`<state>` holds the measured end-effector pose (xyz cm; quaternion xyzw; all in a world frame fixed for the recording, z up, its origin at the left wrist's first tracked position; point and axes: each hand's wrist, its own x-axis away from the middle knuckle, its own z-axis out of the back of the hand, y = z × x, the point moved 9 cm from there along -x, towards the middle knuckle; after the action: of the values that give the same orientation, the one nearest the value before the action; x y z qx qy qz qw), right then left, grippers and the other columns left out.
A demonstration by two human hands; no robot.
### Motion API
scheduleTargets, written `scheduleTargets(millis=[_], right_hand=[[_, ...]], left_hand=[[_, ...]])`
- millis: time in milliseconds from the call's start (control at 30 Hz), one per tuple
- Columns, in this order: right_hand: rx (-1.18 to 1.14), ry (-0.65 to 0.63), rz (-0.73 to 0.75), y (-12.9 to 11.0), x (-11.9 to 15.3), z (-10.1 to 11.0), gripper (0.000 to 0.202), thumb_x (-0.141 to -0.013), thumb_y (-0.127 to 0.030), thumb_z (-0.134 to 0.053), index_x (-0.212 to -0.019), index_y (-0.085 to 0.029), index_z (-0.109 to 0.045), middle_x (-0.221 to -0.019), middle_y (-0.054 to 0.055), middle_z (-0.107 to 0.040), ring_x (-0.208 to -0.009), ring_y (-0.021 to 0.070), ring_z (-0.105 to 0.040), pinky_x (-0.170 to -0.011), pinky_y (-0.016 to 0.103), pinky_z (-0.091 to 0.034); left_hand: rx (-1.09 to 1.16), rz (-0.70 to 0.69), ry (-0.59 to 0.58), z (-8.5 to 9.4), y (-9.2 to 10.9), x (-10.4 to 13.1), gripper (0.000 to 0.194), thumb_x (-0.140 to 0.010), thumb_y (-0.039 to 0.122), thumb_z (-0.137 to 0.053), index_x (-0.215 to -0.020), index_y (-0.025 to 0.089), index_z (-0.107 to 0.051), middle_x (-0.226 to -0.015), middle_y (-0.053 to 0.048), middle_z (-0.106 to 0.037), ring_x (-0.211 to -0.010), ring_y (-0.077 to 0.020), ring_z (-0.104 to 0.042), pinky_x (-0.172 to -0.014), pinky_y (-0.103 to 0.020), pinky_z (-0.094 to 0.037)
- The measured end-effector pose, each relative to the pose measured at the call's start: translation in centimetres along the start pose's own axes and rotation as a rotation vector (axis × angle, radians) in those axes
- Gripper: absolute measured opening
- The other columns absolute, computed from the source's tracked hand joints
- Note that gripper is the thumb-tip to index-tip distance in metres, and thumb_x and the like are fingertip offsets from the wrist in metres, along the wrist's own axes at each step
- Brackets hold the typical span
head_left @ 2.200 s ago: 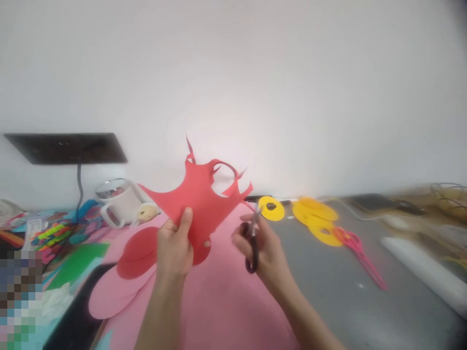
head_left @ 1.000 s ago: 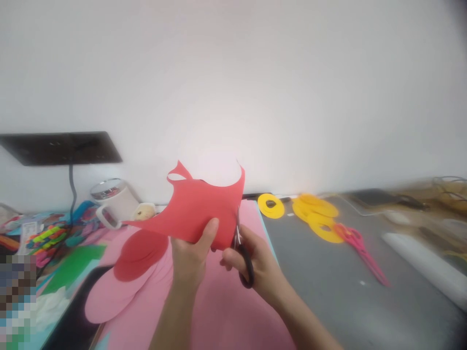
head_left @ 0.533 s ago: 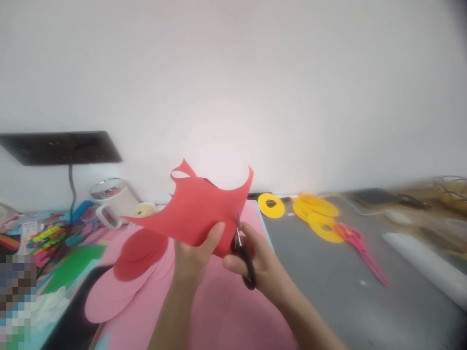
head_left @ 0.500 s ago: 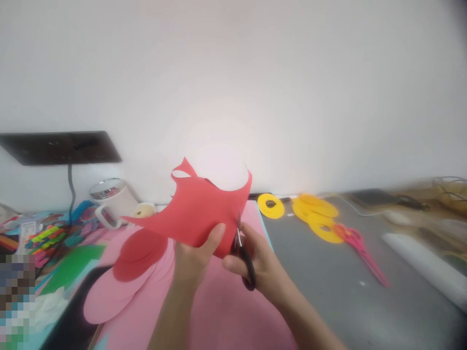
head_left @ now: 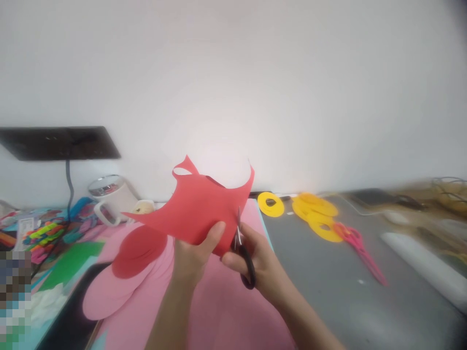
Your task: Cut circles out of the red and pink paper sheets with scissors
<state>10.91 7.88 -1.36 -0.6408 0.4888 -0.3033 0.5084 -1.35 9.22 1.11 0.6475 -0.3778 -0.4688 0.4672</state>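
Note:
Held up over the desk is a red sheet of paper (head_left: 204,209) with curved bites cut from its edges and a small hole near its upper left point. My left hand (head_left: 197,253) pinches its lower edge, thumb on top, fingers hidden behind. In my right hand (head_left: 255,262) are black-handled scissors (head_left: 248,266), their blades at the sheet's lower right edge, one blade showing in front of the paper. Red paper circles (head_left: 136,253) lie on a fan of pink paper circles (head_left: 109,294) to the left, on large pink paper (head_left: 233,311).
Right, on the grey mat (head_left: 310,282), lie yellow paper rings (head_left: 270,204) and pink scissors (head_left: 361,250). A white roll-like object (head_left: 423,267) is at far right. At left stand a white mug (head_left: 115,201) and a dark panel (head_left: 58,143) on a stem, near colourful craft pieces (head_left: 44,236).
The view has shifted slightly. The red paper sits a little higher and farther right. Both hands keep their holds, and the scissors stay at the same edge, with more of a blade showing.

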Motion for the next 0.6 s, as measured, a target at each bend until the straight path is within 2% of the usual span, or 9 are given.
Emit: scheduleTargets(millis=[167,600], right_hand=[[-0.007,-0.005,-0.016,0.12,-0.06,0.02,0.042,-0.069,-0.043,-0.084,-0.079,-0.022,-0.049,-0.065,-0.007,-0.044,-0.057,0.0104,-0.032,-0.053,0.025,-0.027],[0.049,0.046,-0.052,0.43,0.02,0.4,0.045,-0.066,-0.047,-0.085,-0.077,-0.022,-0.049,-0.061,-0.006,-0.046,-0.056,0.0107,-0.037,-0.051,0.024,-0.029]], left_hand=[[0.001,0.012,0.033,0.32,-0.21,0.03,0.018,-0.069,0.033,-0.078,-0.075,0.021,-0.065,-0.079,-0.003,-0.063,-0.088,-0.0255,-0.066,-0.079,-0.038,-0.056],[0.028,0.012,0.017,0.19,-0.16,0.0,0.019,-0.068,0.031,-0.077,-0.074,0.02,-0.063,-0.088,-0.003,-0.068,-0.083,-0.0211,-0.064,-0.077,-0.035,-0.058]])
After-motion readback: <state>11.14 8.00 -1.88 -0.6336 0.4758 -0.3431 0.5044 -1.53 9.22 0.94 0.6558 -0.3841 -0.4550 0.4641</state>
